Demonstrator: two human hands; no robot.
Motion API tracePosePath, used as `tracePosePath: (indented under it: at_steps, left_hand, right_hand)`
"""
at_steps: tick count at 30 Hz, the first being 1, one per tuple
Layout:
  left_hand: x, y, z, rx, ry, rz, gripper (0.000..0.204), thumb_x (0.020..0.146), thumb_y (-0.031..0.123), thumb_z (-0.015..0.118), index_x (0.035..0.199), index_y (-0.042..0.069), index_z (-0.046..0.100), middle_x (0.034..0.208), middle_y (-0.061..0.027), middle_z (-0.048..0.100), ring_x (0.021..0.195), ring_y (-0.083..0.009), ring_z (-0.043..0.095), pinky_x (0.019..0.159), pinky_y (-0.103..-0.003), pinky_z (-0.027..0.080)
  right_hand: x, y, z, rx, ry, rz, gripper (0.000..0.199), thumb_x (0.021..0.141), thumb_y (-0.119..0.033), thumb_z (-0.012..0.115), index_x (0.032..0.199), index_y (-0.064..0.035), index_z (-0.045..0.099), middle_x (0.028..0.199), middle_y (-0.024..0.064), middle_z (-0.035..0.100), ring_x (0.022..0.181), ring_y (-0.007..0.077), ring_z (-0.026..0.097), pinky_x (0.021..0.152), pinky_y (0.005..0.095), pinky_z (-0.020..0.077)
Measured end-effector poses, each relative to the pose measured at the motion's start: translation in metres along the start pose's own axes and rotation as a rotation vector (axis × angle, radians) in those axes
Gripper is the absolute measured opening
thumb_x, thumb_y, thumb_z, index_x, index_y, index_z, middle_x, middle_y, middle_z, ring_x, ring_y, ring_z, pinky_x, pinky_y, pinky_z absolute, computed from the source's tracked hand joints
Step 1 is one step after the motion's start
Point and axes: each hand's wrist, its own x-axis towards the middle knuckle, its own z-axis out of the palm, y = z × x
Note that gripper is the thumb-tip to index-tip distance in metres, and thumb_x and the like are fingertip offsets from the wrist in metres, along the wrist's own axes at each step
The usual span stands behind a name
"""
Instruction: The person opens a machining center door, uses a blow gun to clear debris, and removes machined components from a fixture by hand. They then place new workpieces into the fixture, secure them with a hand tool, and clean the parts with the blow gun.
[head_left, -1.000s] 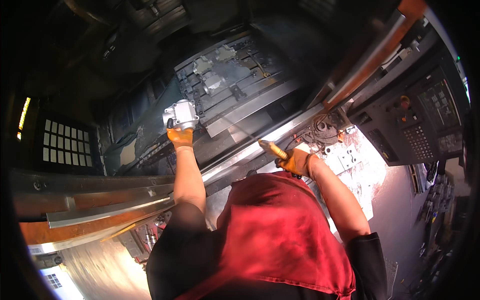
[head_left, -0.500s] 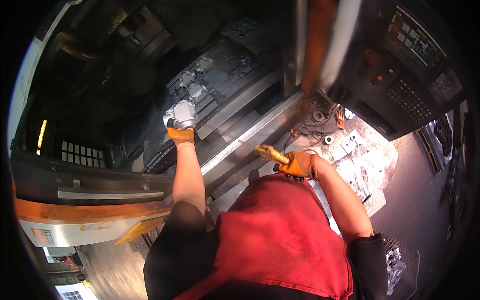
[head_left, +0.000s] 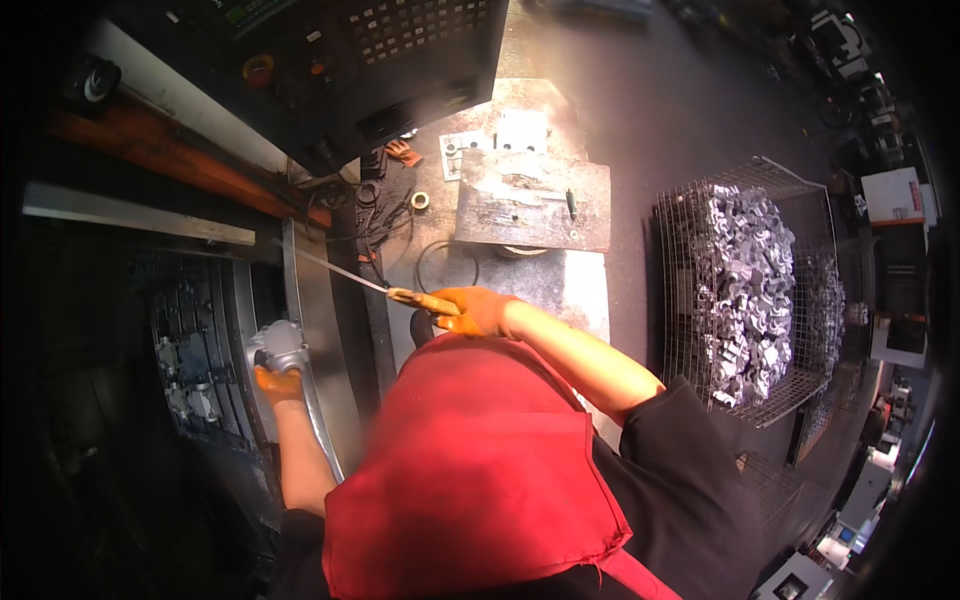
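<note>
My left hand [head_left: 278, 383] gripped a grey metal part [head_left: 277, 345] at the machine's door edge, my right hand [head_left: 478, 311] clasped a long thin tool [head_left: 345, 272], and I judged many parts [head_left: 745, 290] waited in the wire basket [head_left: 675, 300] beyond.

Machine bay [head_left: 190, 340] at left, bench [head_left: 560, 280] in middle w/ plate [head_left: 530, 200] on it, wire basket [head_left: 690, 300] of castings [head_left: 745, 290] at right.

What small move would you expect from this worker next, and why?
Probably carry the grey metal part out of the machine opening toward the wire basket. The left hand grips the part at the machine's edge, the right hand holds a long thin tool aside, and the basket at the right holds a heap of grey metal pieces.
</note>
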Motion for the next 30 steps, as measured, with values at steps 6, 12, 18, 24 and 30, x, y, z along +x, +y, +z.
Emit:
tracePosePath:
  at_steps: [6, 12, 18, 24, 30]
  left_hand:
    - [0.096, -0.23, 0.045, 0.362, -0.152, -0.564, 0.047, 0.102, 0.036, 0.032, 0.136, 0.005, 0.045, 0.134, -0.0149, 0.054, 0.119, -0.0349, 0.056, 0.101, -0.052, 0.045]
    - [0.149, -0.489, 0.134, 0.648, -0.42, -0.56, 0.033, 0.086, 0.018, 0.06, 0.116, 0.005, 0.06, 0.101, -0.0089, 0.065, 0.087, -0.0252, 0.064, 0.072, -0.039, 0.052]
    - [0.135, -0.558, 0.191, 0.603, -0.397, -0.615, 0.029, 0.09, 0.019, 0.055, 0.119, 0.014, 0.057, 0.117, -0.0052, 0.059, 0.103, -0.0247, 0.059, 0.082, -0.044, 0.049]
    - [0.135, -0.472, 0.107, 0.376, -0.225, -0.714, 0.028, 0.091, 0.017, 0.055, 0.117, 0.011, 0.059, 0.111, -0.0088, 0.063, 0.103, -0.0272, 0.062, 0.086, -0.043, 0.051]
    - [0.093, -0.252, 0.066, 0.746, 0.133, -0.434, 0.035, 0.092, 0.026, 0.056, 0.126, 0.016, 0.054, 0.117, -0.0053, 0.06, 0.102, -0.0242, 0.058, 0.088, -0.041, 0.044]
  right_hand:
    - [-0.098, 0.059, -0.004, 0.24, 0.273, 0.566, 0.036, 0.092, -0.019, 0.056, 0.126, -0.007, 0.053, 0.097, 0.0124, 0.065, 0.082, 0.0209, 0.063, 0.072, 0.0341, 0.0502]
    - [-0.16, 0.152, 0.081, 0.148, 0.592, 0.716, 0.04, 0.095, -0.016, 0.054, 0.133, -0.0071, 0.048, 0.093, 0.011, 0.063, 0.081, 0.0178, 0.061, 0.071, 0.0317, 0.0497]
    - [-0.156, 0.2, 0.138, 0.686, 0.714, 0.817, 0.023, 0.095, -0.012, 0.055, 0.116, -0.0045, 0.056, 0.075, -0.002, 0.053, 0.061, 0.0077, 0.046, 0.055, 0.0241, 0.0423]
    - [-0.1, 0.185, 0.08, 0.524, 0.539, 0.569, 0.028, 0.095, -0.011, 0.054, 0.122, -0.0057, 0.056, 0.078, -0.0008, 0.058, 0.06, 0.0076, 0.049, 0.054, 0.0261, 0.044]
    - [-0.041, 0.171, 0.018, 0.419, 0.372, 0.201, 0.046, 0.096, -0.005, 0.045, 0.142, -0.0066, 0.04, 0.117, 0.0106, 0.063, 0.082, 0.0131, 0.061, 0.064, 0.0248, 0.0488]
